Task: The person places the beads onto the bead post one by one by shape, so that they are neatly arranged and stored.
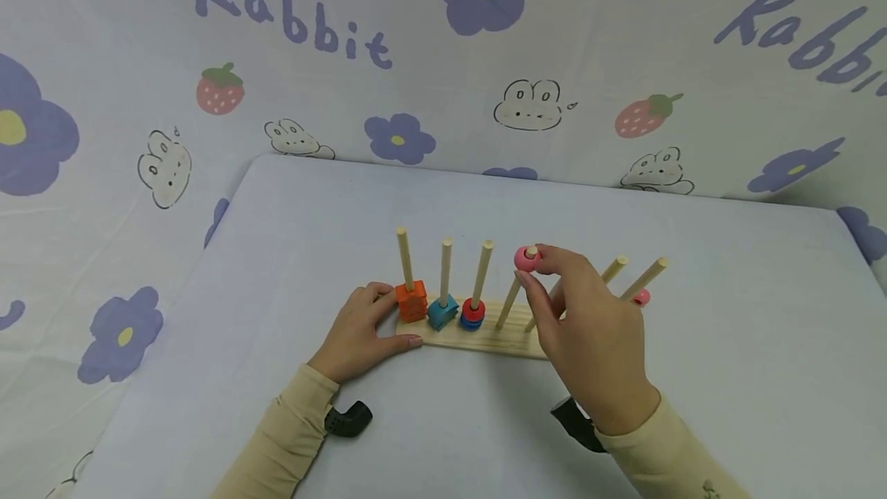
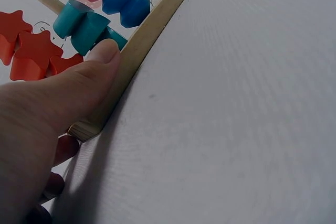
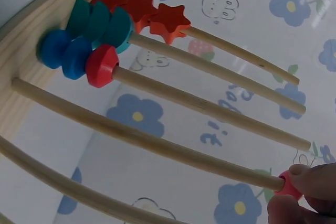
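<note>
A wooden peg stand with several upright pegs lies across the table. My left hand grips its left end, the thumb along the front edge and the fingers round the end. My right hand pinches a pink bead at the top of the fourth peg; the peg's tip pokes into the bead's hole. Orange stars are stacked on the leftmost peg, teal beads on the second. The third peg carries two blue beads with a red bead on top.
Another pink bead shows past my right hand, partly hidden by it. Two pegs rise at the stand's right, their bases behind the hand. A patterned cloth hangs behind the white tabletop. Dark wrist devices sit by both cuffs.
</note>
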Motion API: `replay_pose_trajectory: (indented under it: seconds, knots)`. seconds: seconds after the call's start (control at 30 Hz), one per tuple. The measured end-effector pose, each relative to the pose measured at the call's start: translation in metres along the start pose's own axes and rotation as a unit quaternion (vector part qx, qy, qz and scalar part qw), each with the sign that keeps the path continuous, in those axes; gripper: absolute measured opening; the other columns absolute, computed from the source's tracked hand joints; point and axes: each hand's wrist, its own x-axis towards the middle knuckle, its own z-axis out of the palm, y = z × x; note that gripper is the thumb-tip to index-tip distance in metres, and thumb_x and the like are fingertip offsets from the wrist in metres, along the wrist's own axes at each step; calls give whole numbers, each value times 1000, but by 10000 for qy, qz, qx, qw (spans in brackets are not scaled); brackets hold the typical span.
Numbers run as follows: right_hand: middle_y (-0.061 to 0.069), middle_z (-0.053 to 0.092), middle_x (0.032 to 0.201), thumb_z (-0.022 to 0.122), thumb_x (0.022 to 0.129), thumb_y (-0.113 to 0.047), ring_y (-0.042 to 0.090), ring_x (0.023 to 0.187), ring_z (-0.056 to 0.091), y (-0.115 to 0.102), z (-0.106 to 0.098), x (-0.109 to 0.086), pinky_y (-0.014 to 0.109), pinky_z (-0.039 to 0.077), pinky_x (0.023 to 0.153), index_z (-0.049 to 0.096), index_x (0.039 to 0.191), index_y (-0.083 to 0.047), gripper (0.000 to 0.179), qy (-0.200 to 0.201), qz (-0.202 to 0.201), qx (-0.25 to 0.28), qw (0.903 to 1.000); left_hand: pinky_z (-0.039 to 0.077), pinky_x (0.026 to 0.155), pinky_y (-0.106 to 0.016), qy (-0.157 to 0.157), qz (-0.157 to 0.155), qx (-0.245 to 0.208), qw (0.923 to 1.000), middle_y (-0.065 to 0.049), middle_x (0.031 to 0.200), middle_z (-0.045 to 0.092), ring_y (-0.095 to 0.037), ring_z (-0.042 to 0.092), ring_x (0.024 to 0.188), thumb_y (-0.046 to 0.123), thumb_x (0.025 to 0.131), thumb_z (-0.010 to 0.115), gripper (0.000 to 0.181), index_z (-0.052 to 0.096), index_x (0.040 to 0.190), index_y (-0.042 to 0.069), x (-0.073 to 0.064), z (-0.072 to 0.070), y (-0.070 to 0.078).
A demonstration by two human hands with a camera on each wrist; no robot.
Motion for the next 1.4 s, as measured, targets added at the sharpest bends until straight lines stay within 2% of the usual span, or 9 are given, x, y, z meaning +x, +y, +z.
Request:
replay_pose_trajectory:
  seconds: [0.1,0.2,0.4,0.5,0.73,0.9,1.07,1.4]
  knots:
    - [12,71,100,71,87,-13,11,41,48,1,6,-5,19,23,35,61,98,1,21,135,-207,-158,9996,39,83,-34,0,-18,8,10000,2,119,52,-16,45,99,58,75,73,71,52,136,29,0,0,0]
    - [12,72,99,74,82,-10,15,40,52,2,11,-11,20,25,34,61,95,0,21,73,-258,-241,9993,39,83,-34,-6,-28,5,10000,2,119,52,-16,45,99,59,75,73,71,52,137,29,-1,0,0]
    - [10,72,99,76,81,-11,14,41,54,9,26,-30,20,30,33,61,94,-3,22,-396,-146,-325,9986,39,83,-35,6,-9,-19,10000,2,119,52,-16,45,99,58,75,73,71,52,137,30,-1,-1,1]
    - [8,72,96,77,80,-11,12,43,56,15,37,-42,20,31,33,61,92,-5,21,-541,-82,-215,9983,40,83,-35,-26,-41,-49,10000,2,119,52,-15,45,100,59,76,73,72,51,138,30,0,0,1]
    - [4,73,87,81,75,-11,4,41,45,25,58,-65,16,26,36,62,89,-9,24,-909,-59,-293,9954,40,84,-35,-45,-79,-25,10000,1,119,52,-16,45,101,58,76,73,71,51,138,30,0,1,0]
    - [0,71,72,81,76,-14,5,42,47,30,69,-75,20,31,36,63,82,-11,19,-1143,105,-416,9925,39,83,-34,-40,-57,-21,10000,1,118,52,-16,44,99,56,76,74,71,52,137,29,-1,1,1]
    - [-2,68,67,82,76,-16,7,45,52,32,72,-78,23,35,38,64,82,-12,19,-1367,217,-412,9895,39,84,-35,-31,-46,0,10000,1,118,52,-16,44,100,58,75,73,72,52,137,29,0,1,0]
    - [-4,63,59,83,75,-20,3,43,45,31,74,-76,20,33,39,64,78,-13,21,-1866,459,-447,9803,40,83,-35,17,14,19,10000,1,118,53,-16,45,99,57,75,74,71,53,136,27,0,-1,1]
